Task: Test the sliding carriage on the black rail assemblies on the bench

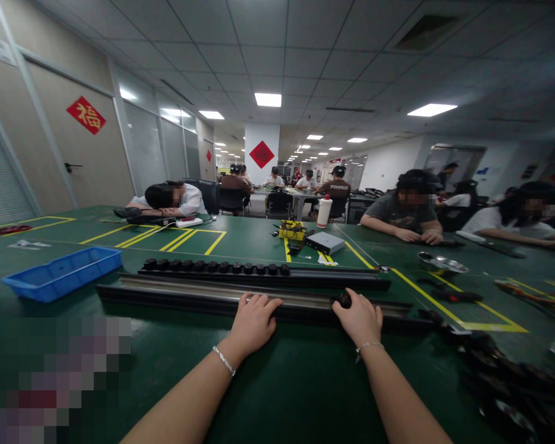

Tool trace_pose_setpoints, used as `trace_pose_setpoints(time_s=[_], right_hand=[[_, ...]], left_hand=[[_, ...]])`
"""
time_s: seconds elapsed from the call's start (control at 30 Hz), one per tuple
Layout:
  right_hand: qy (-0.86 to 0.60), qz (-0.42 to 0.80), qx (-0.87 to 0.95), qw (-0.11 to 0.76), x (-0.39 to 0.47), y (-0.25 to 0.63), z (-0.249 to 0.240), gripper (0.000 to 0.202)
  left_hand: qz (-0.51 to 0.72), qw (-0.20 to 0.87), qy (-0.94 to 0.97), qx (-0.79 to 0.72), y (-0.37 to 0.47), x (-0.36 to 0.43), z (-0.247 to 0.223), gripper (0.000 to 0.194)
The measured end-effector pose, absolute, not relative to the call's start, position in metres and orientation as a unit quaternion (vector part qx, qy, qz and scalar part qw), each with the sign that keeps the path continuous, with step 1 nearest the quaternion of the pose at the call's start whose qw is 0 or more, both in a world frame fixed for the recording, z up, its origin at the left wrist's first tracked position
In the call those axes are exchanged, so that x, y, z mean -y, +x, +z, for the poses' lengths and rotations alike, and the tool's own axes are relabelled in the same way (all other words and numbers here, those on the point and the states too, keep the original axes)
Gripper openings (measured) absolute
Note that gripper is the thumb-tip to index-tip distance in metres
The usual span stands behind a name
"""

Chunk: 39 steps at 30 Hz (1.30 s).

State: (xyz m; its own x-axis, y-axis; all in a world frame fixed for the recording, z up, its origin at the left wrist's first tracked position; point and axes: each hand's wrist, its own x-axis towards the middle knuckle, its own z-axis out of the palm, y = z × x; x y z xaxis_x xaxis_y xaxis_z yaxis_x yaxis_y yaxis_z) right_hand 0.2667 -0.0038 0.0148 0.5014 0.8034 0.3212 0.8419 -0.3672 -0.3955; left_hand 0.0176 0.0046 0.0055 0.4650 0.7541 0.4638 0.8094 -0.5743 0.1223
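Note:
Across the green table in front of me lie two long black rails with a metallic channel. My left hand [254, 319] grips the nearer rail [180, 298] around its middle, fingers curled over the top and thumb on the near side. Farther right, my right hand [361, 317] pinches a small black round part [344, 300] at the channel of that same rail. The rear rail [340, 277] carries a row of similar small black parts [213, 266] along its left half. Its right half shows none. My right fingers partly hide the pinched part.
A blue tray [60, 290] stands at left. Loose black parts [509, 382] are heaped at the right, near a metal bowl [443, 264]. Behind the rails are a grey box [326, 242], a yellow item [292, 230] and a white bottle [324, 211]. Several people sit around.

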Motion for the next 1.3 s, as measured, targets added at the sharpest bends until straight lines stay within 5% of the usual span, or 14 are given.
trace_pose_setpoints(time_s=[0.43,1.3], right_hand=[[-0.791,-0.096,0.477,0.371,0.009,0.273,0.011,0.05],[-0.826,-0.105,0.468,0.296,0.009,0.289,0.004,0.055]], left_hand=[[-0.246,0.067,-0.852,0.457,0.019,-0.005,0.005,0.039],[-0.242,0.055,-0.854,0.458,0.019,-0.004,0.007,0.039]])
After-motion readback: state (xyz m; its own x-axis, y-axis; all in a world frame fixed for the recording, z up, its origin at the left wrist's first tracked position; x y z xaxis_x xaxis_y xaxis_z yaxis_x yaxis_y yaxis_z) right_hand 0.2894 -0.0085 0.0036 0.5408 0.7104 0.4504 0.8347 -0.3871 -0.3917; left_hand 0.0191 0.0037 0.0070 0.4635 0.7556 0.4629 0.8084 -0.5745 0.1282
